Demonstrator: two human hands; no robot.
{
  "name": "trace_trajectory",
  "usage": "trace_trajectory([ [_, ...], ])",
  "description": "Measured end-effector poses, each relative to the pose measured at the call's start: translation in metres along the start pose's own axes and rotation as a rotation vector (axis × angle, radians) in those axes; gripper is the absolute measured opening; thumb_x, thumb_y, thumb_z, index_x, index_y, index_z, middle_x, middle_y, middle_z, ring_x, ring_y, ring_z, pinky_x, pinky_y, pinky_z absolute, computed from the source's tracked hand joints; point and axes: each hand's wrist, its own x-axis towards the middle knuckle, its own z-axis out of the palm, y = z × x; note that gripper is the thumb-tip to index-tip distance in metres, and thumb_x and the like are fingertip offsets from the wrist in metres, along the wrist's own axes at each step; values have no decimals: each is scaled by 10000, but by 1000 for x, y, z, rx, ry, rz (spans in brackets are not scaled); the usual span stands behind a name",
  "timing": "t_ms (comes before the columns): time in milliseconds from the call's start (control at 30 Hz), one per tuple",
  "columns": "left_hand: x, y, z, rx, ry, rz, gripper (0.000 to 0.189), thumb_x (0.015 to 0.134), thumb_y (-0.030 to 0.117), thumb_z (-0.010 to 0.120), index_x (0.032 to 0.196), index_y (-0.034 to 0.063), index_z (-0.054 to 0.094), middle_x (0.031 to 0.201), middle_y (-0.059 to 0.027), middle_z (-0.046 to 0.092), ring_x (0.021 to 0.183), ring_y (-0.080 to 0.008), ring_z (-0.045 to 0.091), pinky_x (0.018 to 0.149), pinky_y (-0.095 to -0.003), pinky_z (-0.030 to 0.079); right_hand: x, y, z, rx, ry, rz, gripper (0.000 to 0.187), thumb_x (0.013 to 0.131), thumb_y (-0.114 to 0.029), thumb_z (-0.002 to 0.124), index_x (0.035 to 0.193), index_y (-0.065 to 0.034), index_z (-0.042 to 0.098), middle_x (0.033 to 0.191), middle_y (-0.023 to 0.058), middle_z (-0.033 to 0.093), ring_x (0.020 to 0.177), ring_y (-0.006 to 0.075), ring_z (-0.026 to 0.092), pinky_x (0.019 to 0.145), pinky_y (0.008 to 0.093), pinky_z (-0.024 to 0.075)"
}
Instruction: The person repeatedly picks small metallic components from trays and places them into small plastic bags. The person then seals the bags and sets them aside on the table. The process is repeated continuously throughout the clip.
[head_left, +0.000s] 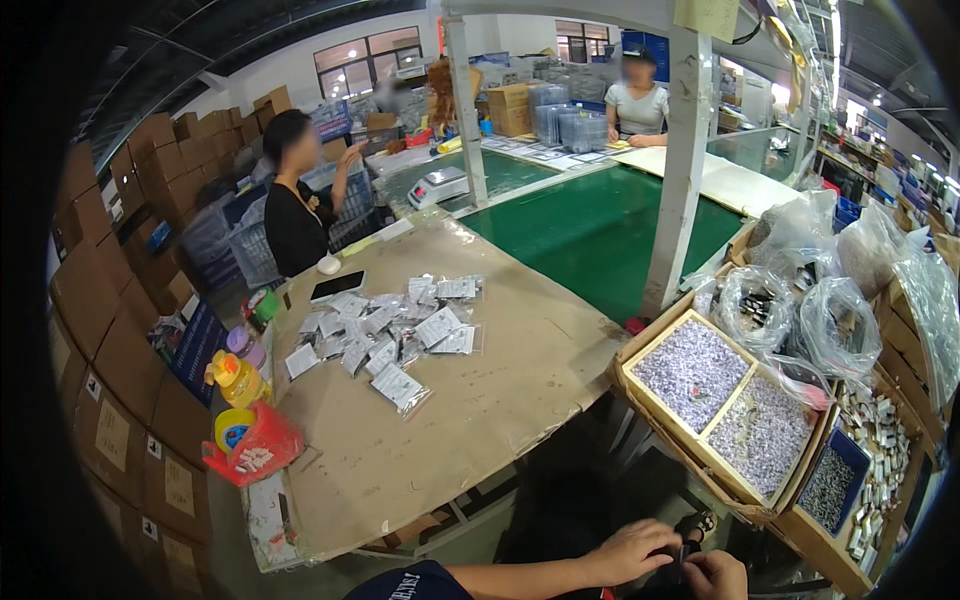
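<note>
Low in the view, my left hand (634, 553) and my right hand (718, 576) are close together in front of my body. The right fingers pinch a small thin item (682, 562), too small and dark to name. My left fingers are bent beside it; whether they grip it is hidden. Ahead, on a cardboard-covered table (495, 397), lies a loose pile of small clear zip bags with printed paper inserts (382, 322). One bag (401, 388) is at the pile's near edge. A black smartphone (338, 286) rests behind the pile.
On my right are a wooden tray of small pale parts (690, 364), a blue bin of small metal pieces (826, 480) and plastic sacks (836, 322). A red bag (259, 446) and yellow bottle (241, 381) line the left edge. Two people work beyond a green conveyor belt (592, 232) and post (679, 157).
</note>
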Motion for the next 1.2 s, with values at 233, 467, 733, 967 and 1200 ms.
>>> trace_trajectory([
  [233,-12,-1,22,-387,-224,-556,258,913,254,602,1033,25,617,794,-43,640,688,-109,608,593,-269,488,-8,19,24,-70,103,85,127,828,-165,654,865,-44,663,791,124,650,715,265,641,645,330,493],
  [467,-22,-25,46,-412,-258,-622,216,979,229,474,936,63,605,727,-36,628,590,-115,597,502,-231,484,-15,34,43,-30,176,2,123,828,-164,604,840,-49,647,789,151,637,730,307,638,636,382,504],
  [733,-38,-51,68,-506,-210,-655,222,982,235,462,966,41,569,726,-45,614,612,-130,595,535,-255,486,-15,40,42,18,11,259,232,822,-278,630,868,-57,682,754,142,664,707,310,656,654,361,528],
  [967,-41,-45,81,43,-24,-298,171,956,241,513,967,71,531,788,-49,591,710,-172,602,611,-310,510,-17,44,49,-49,113,294,221,826,-250,613,832,-29,606,716,172,647,668,341,645,612,398,527],
  [1200,-24,-45,84,117,-80,-213,153,918,158,495,866,17,466,784,-207,599,757,-395,596,626,-448,485,-17,51,62,-103,310,241,175,803,-194,633,781,-28,582,674,168,627,620,344,631,558,399,516],
])
